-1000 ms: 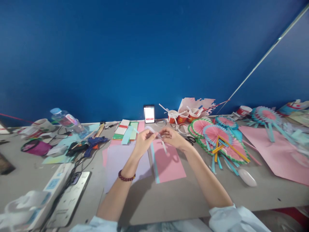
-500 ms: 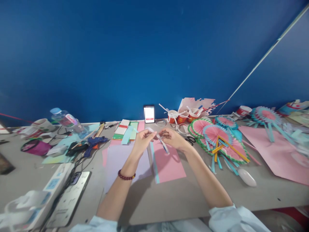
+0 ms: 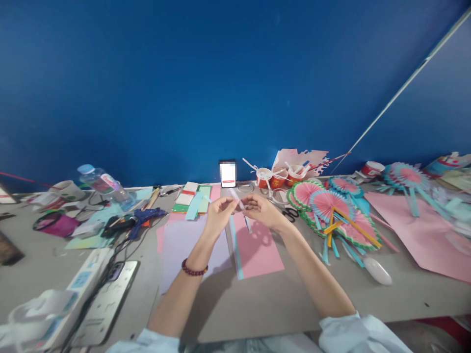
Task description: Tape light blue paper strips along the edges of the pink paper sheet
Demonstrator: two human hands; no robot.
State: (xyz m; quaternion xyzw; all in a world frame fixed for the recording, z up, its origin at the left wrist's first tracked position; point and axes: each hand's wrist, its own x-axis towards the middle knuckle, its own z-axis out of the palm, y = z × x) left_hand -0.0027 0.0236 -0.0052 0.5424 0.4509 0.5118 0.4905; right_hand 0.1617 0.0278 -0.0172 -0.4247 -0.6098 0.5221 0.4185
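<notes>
Over the middle of the table, both hands meet around a thin whitish strip (image 3: pixel 237 198). My left hand (image 3: pixel 220 212), with a dark red bead bracelet on its wrist, pinches the strip between thumb and fingers. From the other side, my right hand (image 3: pixel 260 211) grips the strip with bent fingers. Its lower end hangs down above a pink sheet (image 3: pixel 257 255) that has a light blue edge. A lilac sheet (image 3: pixel 191 250) lies under and left of my left hand.
Paper fans (image 3: pixel 331 206), scissors (image 3: pixel 290 214) and red cups (image 3: pixel 277 179) lie or stand to the right. A lit phone (image 3: pixel 227 174) stands by the wall. At left are a glue gun (image 3: pixel 142 220), a bottle (image 3: pixel 106 184) and a power strip (image 3: pixel 79 289).
The strip has turned between the fingers, and its hanging end has shifted slightly left. My left hand has moved a little to the right.
</notes>
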